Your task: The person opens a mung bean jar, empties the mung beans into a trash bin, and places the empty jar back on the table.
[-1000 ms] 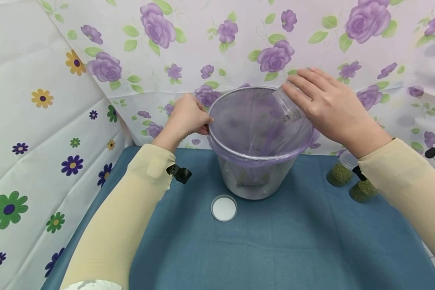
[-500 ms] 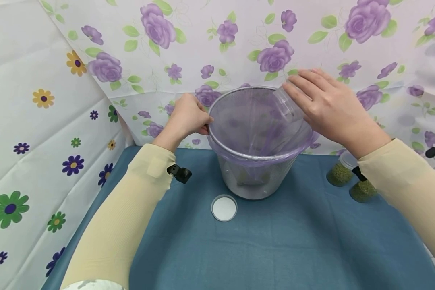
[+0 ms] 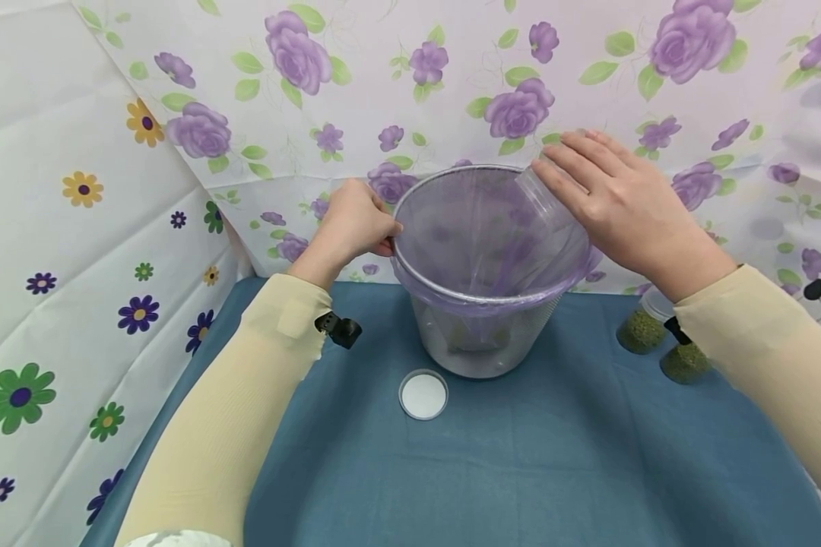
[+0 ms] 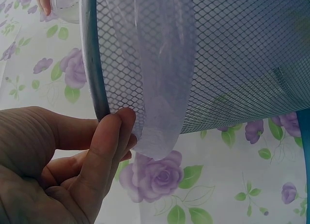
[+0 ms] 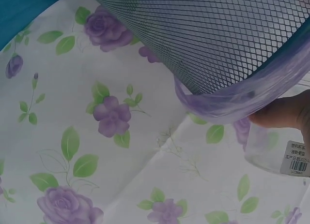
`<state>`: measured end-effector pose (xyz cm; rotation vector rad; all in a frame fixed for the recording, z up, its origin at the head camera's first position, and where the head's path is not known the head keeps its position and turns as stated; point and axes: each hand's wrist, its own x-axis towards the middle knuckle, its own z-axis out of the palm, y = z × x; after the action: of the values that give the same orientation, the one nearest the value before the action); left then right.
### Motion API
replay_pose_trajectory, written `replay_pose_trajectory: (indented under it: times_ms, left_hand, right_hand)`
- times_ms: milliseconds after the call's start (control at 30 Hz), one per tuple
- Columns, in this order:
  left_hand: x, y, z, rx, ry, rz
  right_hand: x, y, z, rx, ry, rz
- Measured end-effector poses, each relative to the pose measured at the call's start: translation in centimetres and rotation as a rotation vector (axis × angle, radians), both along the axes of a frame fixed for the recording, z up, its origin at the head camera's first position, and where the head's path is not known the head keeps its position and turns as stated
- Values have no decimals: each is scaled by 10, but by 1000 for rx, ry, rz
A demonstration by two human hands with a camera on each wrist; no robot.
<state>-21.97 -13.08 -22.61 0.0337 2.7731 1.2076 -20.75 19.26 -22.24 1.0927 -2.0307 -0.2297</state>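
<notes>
A metal mesh bin (image 3: 482,342) lined with a purple bag (image 3: 492,251) stands on the blue cloth (image 3: 520,456). My left hand (image 3: 352,220) grips the bin's rim at its left side; in the left wrist view the fingers (image 4: 109,146) curl round the grey rim (image 4: 92,64). My right hand (image 3: 622,201) holds a clear plastic jar (image 3: 543,194) tipped mouth-down over the bin's right side. The right wrist view shows the jar (image 5: 278,151) with a label, beside the bag's folded edge (image 5: 227,100). The jar looks empty.
A white round lid (image 3: 423,394) lies on the cloth in front of the bin. Two jars of green grains (image 3: 641,323) (image 3: 684,361) stand at the right, partly behind my right sleeve. Flowered sheets (image 3: 109,228) wall in the back and left.
Almost nothing has moved. The right hand and jar keep their tilt over the bin with only a slight shift; the left hand stays on the rim.
</notes>
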Motion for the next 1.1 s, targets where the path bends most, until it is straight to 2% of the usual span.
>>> replay_pose_trajectory:
  times_ms: [300,600,700,867,1000,1100]
  left_hand:
    - [1,3,3,1,1,-5]
    - [1,2,2,0,-17,2]
    - [1,2,2,7,-24,3]
    - [1,2,1,18,-22,6]
    - [1,1,-1,25,-23,10]
    - [0,1,-1,28,-21,12]
  right_hand:
    - [4,7,-3,-74,-97,25]
    - [11,17,-10,-203,-78,-28]
    - [15,19,-13,-279,-109,-69]
    - [23,22,-16,-507,-201,-142]
    - [39,17,-13,-661,-223,-149]
    - [58,8,-5,-770,-245,-106]
